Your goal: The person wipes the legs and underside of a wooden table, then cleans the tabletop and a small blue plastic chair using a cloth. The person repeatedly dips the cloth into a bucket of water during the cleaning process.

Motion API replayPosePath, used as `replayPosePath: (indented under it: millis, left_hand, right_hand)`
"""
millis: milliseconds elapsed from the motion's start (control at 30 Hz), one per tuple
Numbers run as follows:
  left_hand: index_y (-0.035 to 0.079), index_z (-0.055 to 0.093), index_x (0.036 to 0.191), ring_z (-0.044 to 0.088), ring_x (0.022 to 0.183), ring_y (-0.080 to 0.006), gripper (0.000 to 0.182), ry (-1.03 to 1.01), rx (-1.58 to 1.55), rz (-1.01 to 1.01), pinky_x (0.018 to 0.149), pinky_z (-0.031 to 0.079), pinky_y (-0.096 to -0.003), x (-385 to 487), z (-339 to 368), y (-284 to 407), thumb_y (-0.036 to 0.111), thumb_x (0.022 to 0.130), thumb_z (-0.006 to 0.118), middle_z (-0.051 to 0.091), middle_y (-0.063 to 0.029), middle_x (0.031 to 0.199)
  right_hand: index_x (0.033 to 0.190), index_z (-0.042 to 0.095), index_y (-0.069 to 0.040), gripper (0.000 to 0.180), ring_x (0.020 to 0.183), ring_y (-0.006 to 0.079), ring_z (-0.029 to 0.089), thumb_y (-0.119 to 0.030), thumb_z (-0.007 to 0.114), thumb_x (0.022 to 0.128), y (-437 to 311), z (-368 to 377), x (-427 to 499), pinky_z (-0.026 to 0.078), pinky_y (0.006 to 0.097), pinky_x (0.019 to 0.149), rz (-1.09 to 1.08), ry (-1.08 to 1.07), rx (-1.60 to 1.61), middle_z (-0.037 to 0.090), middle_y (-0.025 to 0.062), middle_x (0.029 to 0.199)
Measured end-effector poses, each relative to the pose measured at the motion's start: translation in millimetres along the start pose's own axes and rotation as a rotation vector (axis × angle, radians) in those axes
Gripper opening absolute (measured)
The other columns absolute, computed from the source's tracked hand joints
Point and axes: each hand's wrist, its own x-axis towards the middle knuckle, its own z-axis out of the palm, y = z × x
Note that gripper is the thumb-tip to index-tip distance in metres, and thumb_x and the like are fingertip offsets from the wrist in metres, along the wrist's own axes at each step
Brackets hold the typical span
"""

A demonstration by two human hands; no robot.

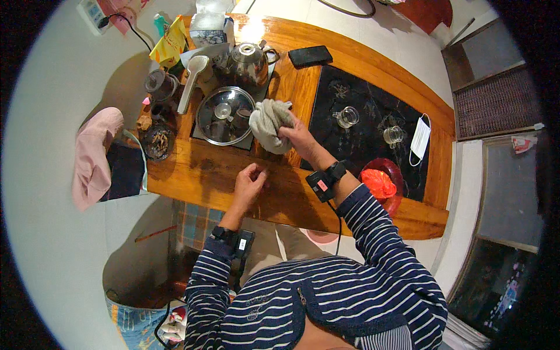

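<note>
My right hand (299, 134) grips a bunched grey cloth (272, 124) over the wooden table (210, 175), just right of a round pot with a glass lid (214, 124). Nothing shows in my left hand (251, 181), which is near the table's front edge with fingers curled and thumb and forefinger near each other; whether their tips touch is unclear. Behind the glass lid stands a shiny metal kettle (248, 65). A pale long-handled utensil (192, 81) lies left of the kettle. On the black table inset (337, 148) are a small glass pitcher (347, 117) and a glass cup (393, 135).
A black phone-like case (310, 57) lies at the back. At the right are a white face mask (420, 139) and a red bowl (397, 202) with an orange-red plastic bag (378, 183). A dark dish of dried pieces (157, 142) and a pink cloth (94, 162) are at the left.
</note>
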Motion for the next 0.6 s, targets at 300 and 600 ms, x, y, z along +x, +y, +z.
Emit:
replayPosePath:
  millis: [300, 600]
  left_hand:
    - [0.003, 0.067, 0.096, 0.066, 0.066, -0.0257, 0.015, 0.232, 0.424, 0.101, 0.063, 0.051, -0.0333, 3.5, -18.1, -24.4, 0.017, 0.095, 0.069, 0.067, -0.0119, 0.074]
    - [0.006, 0.067, 0.093, 0.067, 0.069, -0.0316, 0.012, 0.283, 0.607, 0.298, 0.061, 0.051, -0.0373, -17.3, -35.3, -23.5, 0.017, 0.091, 0.073, 0.067, -0.0150, 0.080]
  right_hand:
    - [0.136, 0.053, -0.007, 0.077, 0.125, 0.0395, 0.051, -0.027, 0.087, 0.070, 6.4, -18.4, -11.7, 0.042, 0.0455, 0.107, -0.392, 0.157, -1.259, 0.056, 0.0192, 0.133]
    - [0.137, 0.053, -0.007, 0.079, 0.137, 0.0343, 0.047, -0.042, 0.086, 0.075, -47.8, 5.5, -10.6, 0.040, 0.0458, 0.112, -0.478, 0.218, -0.935, 0.054, 0.0154, 0.141]
